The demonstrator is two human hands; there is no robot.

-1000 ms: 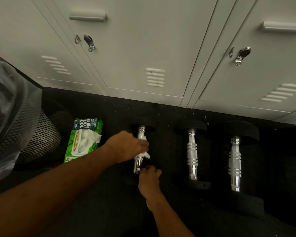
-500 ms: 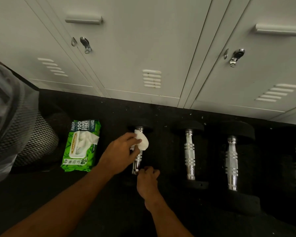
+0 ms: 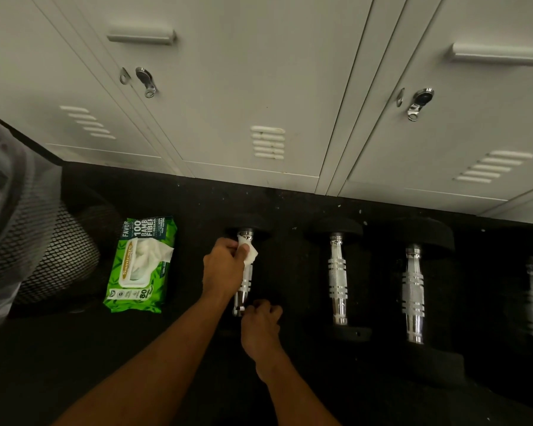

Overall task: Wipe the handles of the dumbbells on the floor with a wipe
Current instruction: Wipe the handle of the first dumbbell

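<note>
The left hand (image 3: 225,265) pinches a crumpled white wipe (image 3: 250,253) between thumb and fingers. It holds the wipe against the far end of the ribbed chrome handle (image 3: 246,282) of the leftmost black-headed dumbbell (image 3: 253,225), which lies on the dark rubber floor (image 3: 290,272). The right hand (image 3: 260,321) sits at the handle's near end with its fingers curled. Whether it grips the metal or only leans on it I cannot tell (the near head is lost in shadow).

If that steadying hand is loose, a firm stroke could roll the dumbbell sideways onto the fingers. The wipe is bunched small, so it may skim the top and miss the underside and the grooves.

The neighbouring chrome-handled dumbbell (image 3: 337,278) and two more lie further right, and a single wipe might dry out before reaching them. A green pack of wipes (image 3: 139,265) lies just to the left.
</note>
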